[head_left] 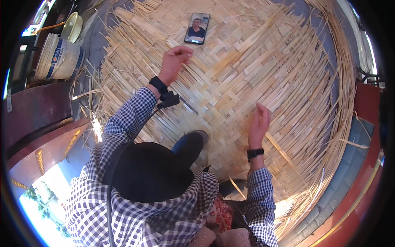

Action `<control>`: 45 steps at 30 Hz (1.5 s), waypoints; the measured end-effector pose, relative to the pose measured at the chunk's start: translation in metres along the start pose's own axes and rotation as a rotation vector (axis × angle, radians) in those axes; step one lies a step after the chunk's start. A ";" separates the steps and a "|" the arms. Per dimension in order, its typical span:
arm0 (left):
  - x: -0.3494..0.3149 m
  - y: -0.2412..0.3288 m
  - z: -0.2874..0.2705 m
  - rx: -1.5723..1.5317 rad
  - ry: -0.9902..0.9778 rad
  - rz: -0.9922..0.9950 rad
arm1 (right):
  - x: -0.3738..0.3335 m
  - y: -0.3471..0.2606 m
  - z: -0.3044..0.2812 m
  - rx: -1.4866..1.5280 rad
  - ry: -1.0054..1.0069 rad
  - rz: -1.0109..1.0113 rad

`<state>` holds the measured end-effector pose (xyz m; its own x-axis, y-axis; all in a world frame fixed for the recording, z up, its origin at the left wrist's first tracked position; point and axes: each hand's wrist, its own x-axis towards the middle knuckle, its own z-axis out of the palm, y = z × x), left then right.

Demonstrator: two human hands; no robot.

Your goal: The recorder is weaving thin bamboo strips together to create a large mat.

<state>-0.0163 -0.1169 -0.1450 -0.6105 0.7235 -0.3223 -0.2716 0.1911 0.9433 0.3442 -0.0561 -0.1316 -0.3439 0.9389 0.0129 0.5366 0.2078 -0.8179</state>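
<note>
A large woven mat of pale split-bamboo strips spreads in front of me, with long unwoven strip ends on its sides. My left hand is over its far part, just below a phone. Its fingers are loosely bent and apart from the thumb, and nothing shows in them. My right hand is over the mat's right-middle part, open, its fingers pointing away from me. A loose strip lies beside it; whether they touch is unclear. Both wrists carry black bands. The phone's lit screen shows a person.
At the far left stand a white bucket and a pale basin. Reddish-brown furniture borders the left side. A long blue-grey cushion runs along the right edge. A shoe rests on the mat near me.
</note>
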 end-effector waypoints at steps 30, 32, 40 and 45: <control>0.044 0.000 0.046 1.442 -0.751 0.416 | 0.015 0.023 -0.073 -0.397 -0.678 0.327; 0.045 -0.006 0.037 1.411 -0.746 0.421 | 0.018 0.011 -0.049 -0.207 -0.650 0.279; 0.052 0.006 0.044 1.420 -0.674 0.474 | 0.012 0.007 -0.028 -0.482 -0.529 0.041; 0.015 0.052 0.034 0.477 -0.442 0.380 | 0.000 -0.004 -0.026 -0.749 -0.427 -0.158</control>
<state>-0.0145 -0.0740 -0.0980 -0.2153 0.9765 -0.0009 0.3115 0.0696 0.9477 0.3623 -0.0501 -0.1136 -0.6356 0.7323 -0.2445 0.7717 0.5929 -0.2303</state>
